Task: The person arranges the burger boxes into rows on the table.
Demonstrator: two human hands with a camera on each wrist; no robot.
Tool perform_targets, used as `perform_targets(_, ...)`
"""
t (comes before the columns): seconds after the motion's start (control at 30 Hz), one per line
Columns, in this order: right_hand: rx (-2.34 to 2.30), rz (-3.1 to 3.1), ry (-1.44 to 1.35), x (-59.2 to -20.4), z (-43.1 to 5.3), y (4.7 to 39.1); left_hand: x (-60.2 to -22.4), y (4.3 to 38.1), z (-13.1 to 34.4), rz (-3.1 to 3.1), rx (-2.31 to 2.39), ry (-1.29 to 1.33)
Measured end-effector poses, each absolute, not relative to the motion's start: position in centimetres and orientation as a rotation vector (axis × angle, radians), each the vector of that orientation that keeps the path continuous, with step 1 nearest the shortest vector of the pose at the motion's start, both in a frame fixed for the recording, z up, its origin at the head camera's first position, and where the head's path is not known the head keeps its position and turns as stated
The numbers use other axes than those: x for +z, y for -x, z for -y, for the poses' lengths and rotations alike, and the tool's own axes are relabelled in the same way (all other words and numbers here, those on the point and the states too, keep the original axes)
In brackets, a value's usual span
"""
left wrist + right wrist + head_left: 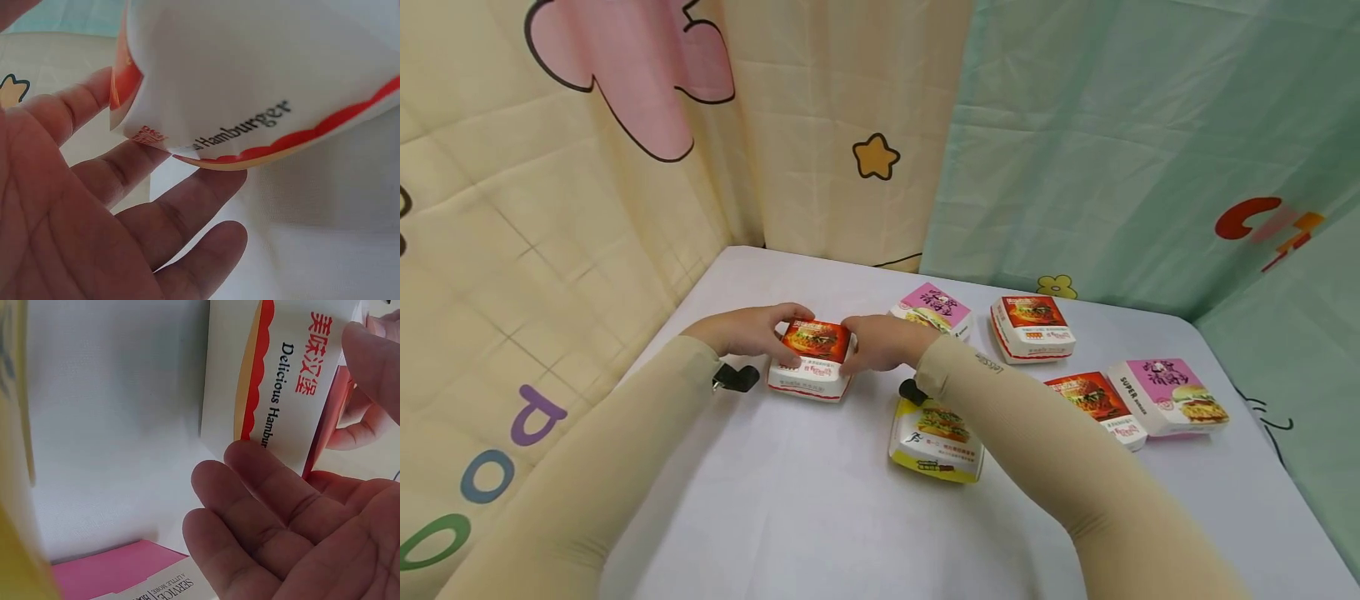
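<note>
On the left part of the table, a white burger box (811, 377) with a red picture top stands between both hands. My left hand (747, 332) grips it from the left, thumb at the near side and fingers towards the back. From the right, my right hand (887, 342) holds the same box, with its thumb near the front corner. In the left wrist view, the fingers (181, 219) lie along the box's white side (244, 81), printed "Hamburger". The right wrist view shows fingertips (247, 456) by the box's lettered side (275, 381).
A yellow-edged burger box (936, 446) sits under the right forearm. Behind the right hand is a pink-topped box (936, 308). Further right stand a red-topped box (1033, 329), another red-topped box (1093, 400) and a pink-topped box (1172, 396). Curtains (850, 100) surround the white table (820, 500).
</note>
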State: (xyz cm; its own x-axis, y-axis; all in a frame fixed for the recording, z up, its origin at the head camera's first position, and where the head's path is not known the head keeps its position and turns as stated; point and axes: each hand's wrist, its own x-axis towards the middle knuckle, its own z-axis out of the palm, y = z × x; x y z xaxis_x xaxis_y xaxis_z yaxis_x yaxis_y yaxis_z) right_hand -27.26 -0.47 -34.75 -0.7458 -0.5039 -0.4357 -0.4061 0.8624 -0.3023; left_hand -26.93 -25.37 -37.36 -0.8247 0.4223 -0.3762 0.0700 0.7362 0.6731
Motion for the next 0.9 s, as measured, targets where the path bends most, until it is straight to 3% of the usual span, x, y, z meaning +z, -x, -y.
perform_targets(0.9, -0.243, -2.514, 0.654, -34.63, 0.12, 26.60, -37.22, 26.33, 24.89, -2.339, 0.933, -0.383)
